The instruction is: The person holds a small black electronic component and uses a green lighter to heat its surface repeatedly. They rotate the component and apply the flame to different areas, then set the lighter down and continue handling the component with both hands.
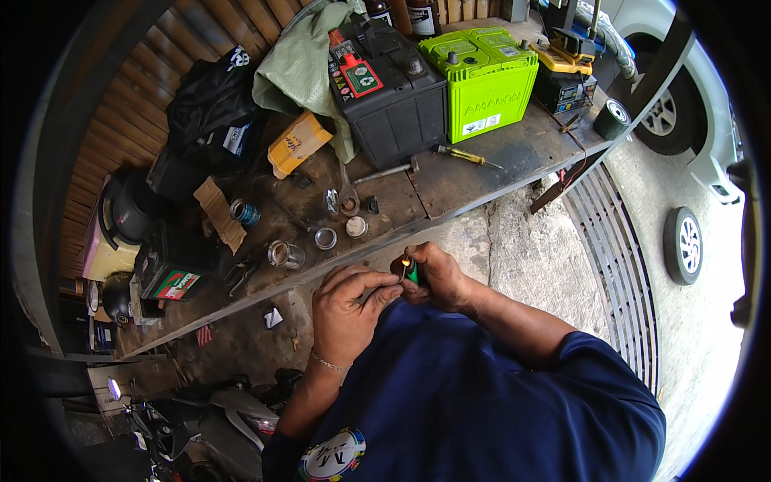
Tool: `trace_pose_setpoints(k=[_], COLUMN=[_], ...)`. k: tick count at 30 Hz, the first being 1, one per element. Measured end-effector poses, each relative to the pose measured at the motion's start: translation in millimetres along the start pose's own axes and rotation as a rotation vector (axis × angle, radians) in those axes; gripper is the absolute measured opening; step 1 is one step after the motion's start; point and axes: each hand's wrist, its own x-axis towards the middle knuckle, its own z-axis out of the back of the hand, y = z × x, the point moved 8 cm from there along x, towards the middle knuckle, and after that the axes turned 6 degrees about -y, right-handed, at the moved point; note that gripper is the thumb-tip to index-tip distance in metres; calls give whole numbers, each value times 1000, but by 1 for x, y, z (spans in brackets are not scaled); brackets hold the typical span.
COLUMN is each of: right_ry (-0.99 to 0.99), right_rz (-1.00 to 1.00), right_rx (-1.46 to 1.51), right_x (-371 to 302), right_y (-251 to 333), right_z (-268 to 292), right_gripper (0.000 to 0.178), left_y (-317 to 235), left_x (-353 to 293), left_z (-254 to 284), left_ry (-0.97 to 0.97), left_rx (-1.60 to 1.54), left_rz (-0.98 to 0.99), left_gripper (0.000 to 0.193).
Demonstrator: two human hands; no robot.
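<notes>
My right hand (440,275) is wrapped round a green lighter (413,271), and a small yellow flame burns at its top. Right beside it, my left hand (349,309) is closed in a pinch, its fingertips close to the flame. Whatever thin piece it may hold is too small to make out. Both hands are in front of my chest, just off the bench's front edge. Nearest to them on the wooden bench (385,210) are a glass jar (286,255), a small round tin (325,238) and a white-topped round container (356,227).
A black car battery (389,104) and a bright green battery (490,84) stand at the back, with a yellow-handled screwdriver (466,156) before them. A hammer (387,171) lies nearby. A motorcycle (209,430) is at lower left, a loose wheel (683,246) at right.
</notes>
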Motion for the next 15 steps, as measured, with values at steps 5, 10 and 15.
trace_pose_setpoints(k=[5, 10, 15], right_ry=[-13, -55, 6], right_rz=[-13, 19, 63], right_rx=[0, 5, 5], right_x=[0, -3, -3], right_y=[-2, 4, 12], right_z=[3, 4, 2], right_gripper=[55, 60, 62], left_y=[0, -2, -3], left_x=[-1, -1, 0], left_z=[-1, -2, -2], left_ry=[3, -3, -6], left_rx=[0, 8, 1], left_rz=[3, -12, -19], left_gripper=[21, 21, 21])
